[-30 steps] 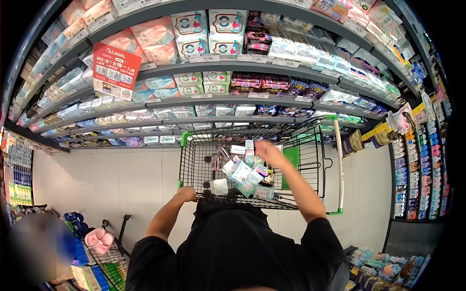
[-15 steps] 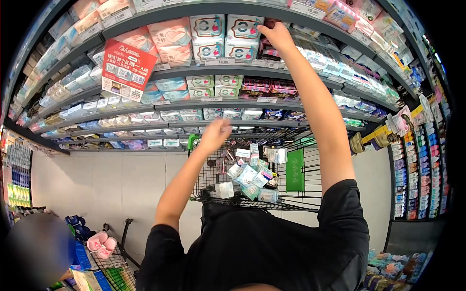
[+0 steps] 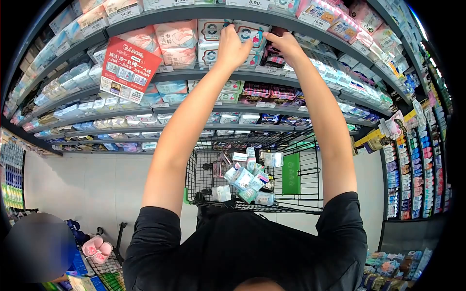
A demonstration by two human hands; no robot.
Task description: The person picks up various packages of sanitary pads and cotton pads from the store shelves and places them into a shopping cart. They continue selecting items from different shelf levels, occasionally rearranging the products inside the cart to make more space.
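At the upper shelf, a white-and-teal pack of sanitary pads (image 3: 249, 32) sits on top of a similar pack. My left hand (image 3: 235, 46) grips its left side, the fingers reaching into the gap beside the neighbouring pack (image 3: 212, 30) and the thumb across the front. On the other side, my right hand (image 3: 285, 46) has its thumb at the pack's right edge; its fingertips are partly hidden behind. Dark pink-and-black packs (image 3: 273, 58) lie just below my right hand.
A black wire shopping cart (image 3: 194, 167) with a green panel (image 3: 291, 173) stands below my arms, holding several small packs. A red sign (image 3: 128, 70) hangs from the shelf at left. Another person (image 3: 41, 247) is at lower left near a second cart (image 3: 104, 271) with pink clogs (image 3: 97, 249).
My left hand has risen from above the cart to the left side of the pack on the shelf. My right hand stays at its right edge, and the view has shifted slightly.
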